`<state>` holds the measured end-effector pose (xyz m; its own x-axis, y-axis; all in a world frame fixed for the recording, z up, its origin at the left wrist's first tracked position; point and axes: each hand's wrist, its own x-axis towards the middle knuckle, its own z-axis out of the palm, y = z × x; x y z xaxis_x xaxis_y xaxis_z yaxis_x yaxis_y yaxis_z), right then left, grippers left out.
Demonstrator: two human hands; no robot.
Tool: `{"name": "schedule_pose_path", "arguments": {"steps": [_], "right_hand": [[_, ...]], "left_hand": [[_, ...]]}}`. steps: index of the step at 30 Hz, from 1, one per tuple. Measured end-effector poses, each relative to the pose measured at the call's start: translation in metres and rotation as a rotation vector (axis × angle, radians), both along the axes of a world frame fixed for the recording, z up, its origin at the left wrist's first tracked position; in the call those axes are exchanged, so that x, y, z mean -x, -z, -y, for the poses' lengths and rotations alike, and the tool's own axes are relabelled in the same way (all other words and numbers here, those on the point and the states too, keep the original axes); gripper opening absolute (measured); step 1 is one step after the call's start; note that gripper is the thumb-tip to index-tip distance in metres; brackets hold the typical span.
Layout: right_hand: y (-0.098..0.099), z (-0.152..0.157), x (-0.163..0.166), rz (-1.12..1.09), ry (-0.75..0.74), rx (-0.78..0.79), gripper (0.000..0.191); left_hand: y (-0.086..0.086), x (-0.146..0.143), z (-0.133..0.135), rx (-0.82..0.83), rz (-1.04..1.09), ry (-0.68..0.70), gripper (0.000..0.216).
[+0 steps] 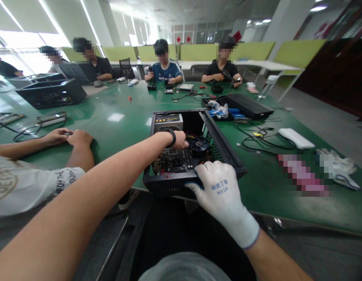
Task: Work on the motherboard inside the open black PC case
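Observation:
An open black computer case (224,146) lies on the green table (119,117) in front of me, with a motherboard (176,160) and a round black cooler fan (199,145) inside. My left hand (181,139), bare with a black wristband, reaches into the case above the motherboard, beside the fan; its fingers are curled and what they hold is hidden. My right hand (218,189), in a white glove, grips the case's near front edge with its fingers closed over the rim.
A person's arms (66,138) rest on the table at my left. A second open case (52,93) stands far left. Another black case (248,105), cables (257,136), a white object (296,138) and gloves (339,166) lie to the right. Several people sit opposite.

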<state>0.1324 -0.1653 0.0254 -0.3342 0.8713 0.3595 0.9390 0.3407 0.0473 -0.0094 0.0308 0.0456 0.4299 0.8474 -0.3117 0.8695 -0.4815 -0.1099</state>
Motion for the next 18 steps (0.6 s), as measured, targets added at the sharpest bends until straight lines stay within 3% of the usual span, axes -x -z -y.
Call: {"name": "schedule_pose_path", "arguments": {"steps": [10,18], "right_hand": [[0.002,-0.102,0.002,0.042,0.011,-0.066,0.04],[0.004,-0.172,-0.001,0.048,-0.001,-0.084,0.043]], "left_hand": [[-0.001,0.024,-0.074,-0.059,0.084,-0.107,0.046],[-0.012,0.03,-0.128,-0.124,0.175,-0.174,0.042]]}}
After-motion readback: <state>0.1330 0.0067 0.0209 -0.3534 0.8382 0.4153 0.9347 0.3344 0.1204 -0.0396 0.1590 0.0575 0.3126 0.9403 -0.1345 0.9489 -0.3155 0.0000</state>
